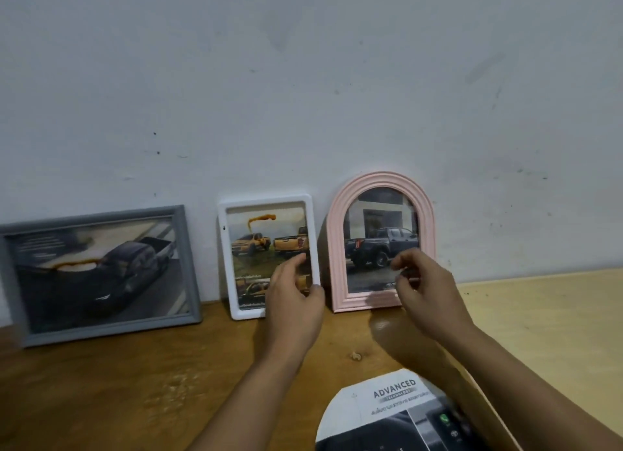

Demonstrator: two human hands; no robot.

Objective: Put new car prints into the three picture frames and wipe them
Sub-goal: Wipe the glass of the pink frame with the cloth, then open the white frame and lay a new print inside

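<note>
Three frames lean against the wall on the wooden table (135, 383). A grey frame (97, 273) at the left holds a dark pickup print with an orange smear on its glass. The white frame (266, 255) in the middle shows yellow pickups and also carries an orange smear near its top. The pink arched frame (381, 241) on the right shows a dark pickup. My left hand (293, 299) grips the white frame's lower right corner, thumb on the glass. My right hand (424, 292) hovers in front of the pink frame's lower right, fingers curled, holding nothing visible.
An arch-cut car print (387, 413) reading ADVANCED lies at the near edge under my right forearm. A small crumb (355, 356) sits on the wood. The table's right part (556, 332) is lighter wood. A scuffed white wall (303, 80) stands behind.
</note>
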